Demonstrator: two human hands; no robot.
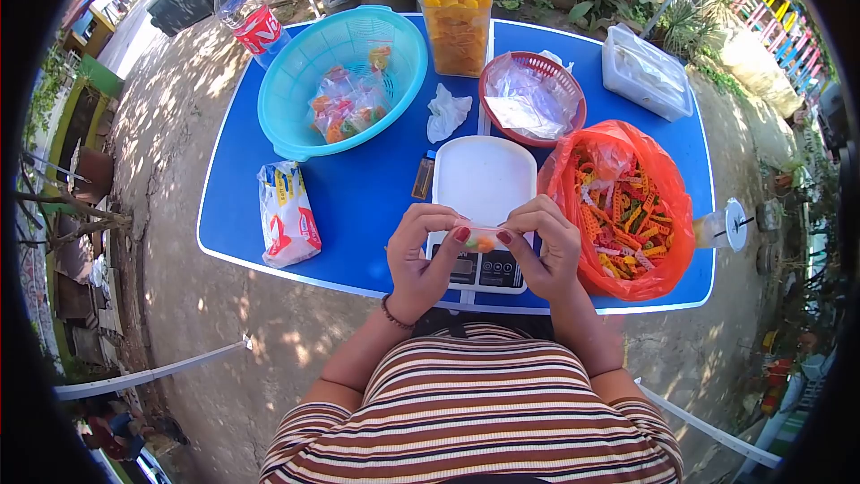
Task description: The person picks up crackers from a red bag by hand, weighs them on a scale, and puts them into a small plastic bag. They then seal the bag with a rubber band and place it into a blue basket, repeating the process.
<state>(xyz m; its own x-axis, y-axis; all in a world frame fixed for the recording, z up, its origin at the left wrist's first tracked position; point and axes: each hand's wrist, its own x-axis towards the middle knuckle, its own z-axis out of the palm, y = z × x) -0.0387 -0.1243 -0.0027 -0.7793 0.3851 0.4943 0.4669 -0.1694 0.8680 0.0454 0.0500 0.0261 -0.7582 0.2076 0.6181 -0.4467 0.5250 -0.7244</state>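
Between my two hands is a small clear plastic bag [484,243] with orange and green pieces inside. My left hand [425,255] pinches its top edge at the left, and my right hand [544,246] pinches the same edge at the right. Beneath them stands a white kitchen scale [484,179], its display and buttons partly covered by the bag and my fingers. To the right, an orange-red plastic bag [674,206] lies open, full of coloured crinkled snack pieces [632,215]. A lighter [424,176] rests left of the scale.
On the blue table [358,206] are a turquoise basin [276,116] with filled bags, a tall container of orange chips [457,27], a red basket [578,108] of clear bags, a lidded plastic box [647,72], a bottle [251,22], a tissue pack [288,215] and a lidded cup [724,226].
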